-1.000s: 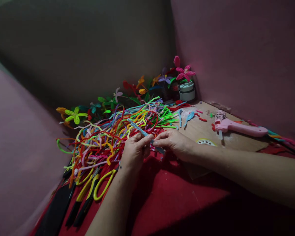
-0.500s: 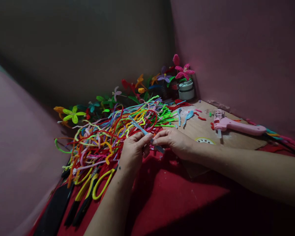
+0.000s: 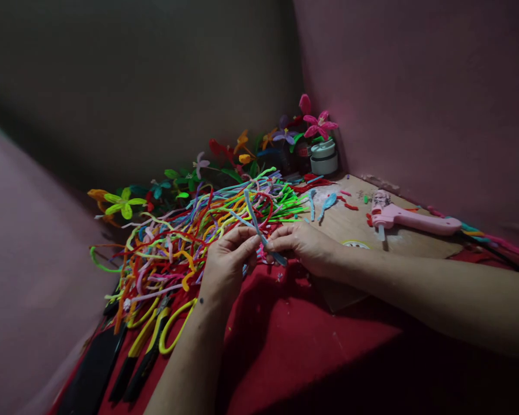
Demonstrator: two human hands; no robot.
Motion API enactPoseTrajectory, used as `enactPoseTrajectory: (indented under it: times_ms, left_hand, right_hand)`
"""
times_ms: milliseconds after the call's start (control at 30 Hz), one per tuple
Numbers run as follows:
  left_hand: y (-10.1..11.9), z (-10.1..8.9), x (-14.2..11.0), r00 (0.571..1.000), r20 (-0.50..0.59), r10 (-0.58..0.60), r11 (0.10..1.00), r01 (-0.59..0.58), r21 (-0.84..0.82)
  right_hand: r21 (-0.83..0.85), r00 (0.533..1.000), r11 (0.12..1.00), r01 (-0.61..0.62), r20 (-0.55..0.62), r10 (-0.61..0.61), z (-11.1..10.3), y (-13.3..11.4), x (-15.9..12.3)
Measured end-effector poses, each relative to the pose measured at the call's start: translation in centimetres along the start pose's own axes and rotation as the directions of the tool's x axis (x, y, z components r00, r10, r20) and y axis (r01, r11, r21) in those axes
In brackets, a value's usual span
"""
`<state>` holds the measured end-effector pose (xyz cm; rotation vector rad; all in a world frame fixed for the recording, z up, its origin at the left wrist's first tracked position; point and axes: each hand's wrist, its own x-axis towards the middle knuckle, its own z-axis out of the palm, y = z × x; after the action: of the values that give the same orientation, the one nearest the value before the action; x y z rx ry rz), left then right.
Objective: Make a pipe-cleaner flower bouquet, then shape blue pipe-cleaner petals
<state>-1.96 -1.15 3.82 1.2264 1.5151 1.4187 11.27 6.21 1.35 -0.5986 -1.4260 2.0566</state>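
Note:
Between my two hands is a light blue pipe cleaner, with two fuzzy ends spreading up and away from my fingers and a short thicker part below. My left hand pinches it between thumb and forefinger. From the other side, the fingertips of my right hand are closed on its lower part. Just beyond them spreads a heap of many-coloured pipe cleaners. Two light blue looped pieces lie on the brown board to the right.
A pink glue gun rests on the board, its cord trailing right. Pliers with yellow-black handles and yellow-handled scissors lie at left, beside a black flat object. Pipe-cleaner flowers and a pale round container stand along the wall.
The two upper ends of the blue pipe cleaner, close together before, now stand apart, one turned more upright. The whole view has shifted slightly, so things appear a little further left.

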Motion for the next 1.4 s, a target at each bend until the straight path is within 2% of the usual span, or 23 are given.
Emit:
enactPoseTrajectory:
  times_ms: [200, 300, 400, 500, 633, 667, 733, 800, 900, 1033, 1100, 1167, 1233, 1300, 1333, 1400]
  left_hand:
    - [0.0, 0.1, 0.1, 0.997, -0.020, 0.078, 0.985, -0.074, 0.157]
    - [-0.3, -0.1, 0.3, 0.977, -0.021, 0.214, 0.941, -0.201, 0.274]
    - [-0.7, -0.5, 0.4, 0.912, 0.031, 0.408, 0.813, -0.379, 0.443]
    - [-0.8, -1.1, 0.5, 0.843, 0.104, 0.527, 0.657, -0.482, 0.579]
    - [-0.1, -1.5, 0.3, 0.714, 0.216, 0.666, 0.368, -0.566, 0.737]
    - [0.2, -1.5, 0.2, 0.694, 0.256, 0.673, 0.302, -0.573, 0.762]
    - [0.9, -1.5, -0.1, 0.691, 0.341, 0.637, 0.225, -0.590, 0.775]
    - [1.4, -1.6, -0.2, 0.703, 0.415, 0.578, 0.204, -0.616, 0.761]
    - [1.8, -1.5, -0.3, 0.726, 0.468, 0.504, 0.222, -0.633, 0.742]
    - [1.7, -1.1, -0.4, 0.794, 0.426, 0.433, 0.294, -0.571, 0.766]
    - [1.8, -0.8, -0.7, 0.867, 0.347, 0.358, 0.403, -0.479, 0.780]
    - [1.8, -0.4, -1.0, 0.947, 0.225, 0.228, 0.590, -0.318, 0.742]
    - [1.8, -0.2, -1.0, 0.992, 0.118, 0.052, 0.803, -0.111, 0.586]
    - [1.4, -0.2, -0.9, 0.985, 0.100, -0.137, 0.946, 0.100, 0.308]
    - [1.2, -0.2, -0.7, 0.967, 0.136, -0.214, 0.970, 0.193, 0.150]
    - [0.7, -0.3, -0.4, 0.913, 0.252, -0.322, 0.926, 0.359, -0.116]
  right_hand:
    - [0.032, 1.000, 0.999, -0.007, 0.001, 0.007, -0.2, 0.0, 0.2]
    - [0.056, 1.000, 0.998, 0.003, -0.004, -0.003, -0.1, -0.1, 0.2]
    - [0.042, 1.000, 0.999, 0.005, -0.013, -0.005, 0.1, -0.4, 0.0]
    - [0.016, 1.000, 1.000, 0.007, 0.001, -0.007, 0.2, -0.6, -0.2]
    - [0.003, 0.997, 0.999, 0.036, 0.066, -0.036, 0.0, -0.5, -0.1]
    - [-0.001, 0.996, 0.999, 0.044, 0.080, -0.044, 0.0, -0.4, 0.0]
    - [-0.012, 0.993, 0.998, 0.055, 0.108, -0.054, -0.2, -0.3, 0.1]
    - [-0.030, 0.989, 0.998, 0.050, 0.139, -0.045, -0.3, -0.2, 0.1]
    - [-0.065, 0.985, 0.997, 0.043, 0.172, -0.031, -0.3, -0.2, 0.1]
    - [-0.130, 0.989, 0.991, 0.045, 0.146, -0.026, -0.3, -0.3, 0.1]
    - [-0.195, 0.990, 0.977, 0.083, 0.127, -0.059, -0.3, -0.3, 0.0]
    - [-0.337, 0.982, 0.924, 0.180, 0.114, -0.149, -0.2, -0.2, -0.2]
    - [-0.548, 0.941, 0.771, 0.325, 0.111, -0.319, 0.0, -0.2, -0.6]
    - [-0.736, 0.837, 0.507, 0.450, 0.148, -0.527, 0.2, -0.2, -1.1]
    - [-0.797, 0.767, 0.360, 0.485, 0.190, -0.613, 0.2, -0.1, -1.3]
    - [-0.847, 0.632, 0.107, 0.521, 0.298, -0.716, 0.1, -0.1, -1.6]
